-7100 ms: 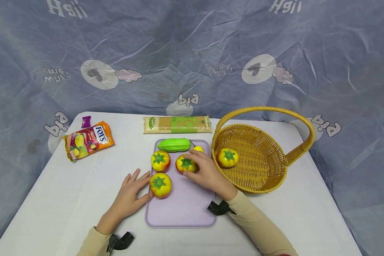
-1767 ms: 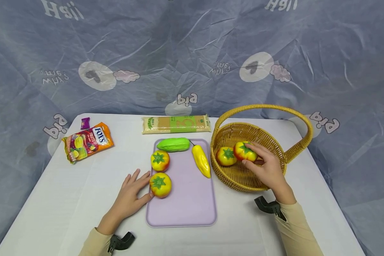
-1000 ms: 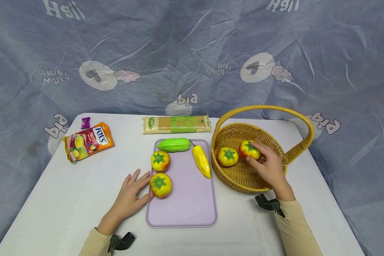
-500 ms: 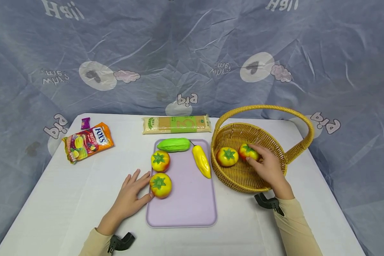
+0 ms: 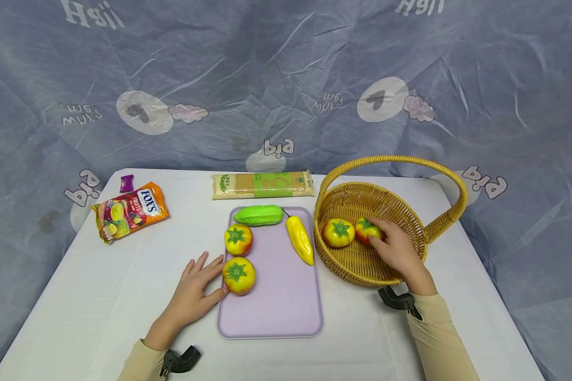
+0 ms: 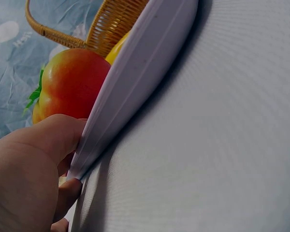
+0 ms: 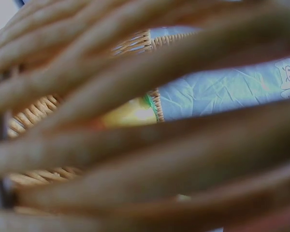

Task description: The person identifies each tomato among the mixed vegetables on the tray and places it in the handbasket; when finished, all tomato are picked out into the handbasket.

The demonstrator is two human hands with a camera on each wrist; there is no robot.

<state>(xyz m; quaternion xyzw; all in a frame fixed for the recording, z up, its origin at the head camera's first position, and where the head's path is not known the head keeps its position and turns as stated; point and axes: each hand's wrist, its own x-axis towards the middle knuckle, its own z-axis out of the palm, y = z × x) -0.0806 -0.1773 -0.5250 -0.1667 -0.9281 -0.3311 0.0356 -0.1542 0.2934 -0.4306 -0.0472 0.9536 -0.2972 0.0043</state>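
My right hand [image 5: 398,251] is inside the wicker basket [image 5: 369,279], thumb and fingers pinching a yellow-red toy tomato [image 5: 366,233] with a green star-shaped top. A second tomato [image 5: 338,233] lies just left of it in the basket. The left hand [image 5: 190,291] rests with spread fingers at the left edge of the lilac tray [image 5: 281,317]; in the left wrist view its thumb touches the tray wall [image 6: 128,82]. Two more tomatoes sit along that side, a lower one [image 5: 239,275] by the thumb and an upper one [image 5: 239,239]. Basket strands hide the right hand's fingertips in its wrist view.
At the tray's back lie a green ridged vegetable [image 5: 259,215] and a yellow pepper [image 5: 300,241]. A noodle pack [image 5: 263,185] lies behind the tray. Farther left are a candy bag [image 5: 131,211] and a small purple wrapped candy [image 5: 126,183]. The basket's tall handle [image 5: 395,159] arches overhead.
Since the earliest frame, my right hand has carried a tomato from the tray into the basket, uncovering the yellow pepper. Lately it has lowered slightly beside the other tomato. The left hand stays put.
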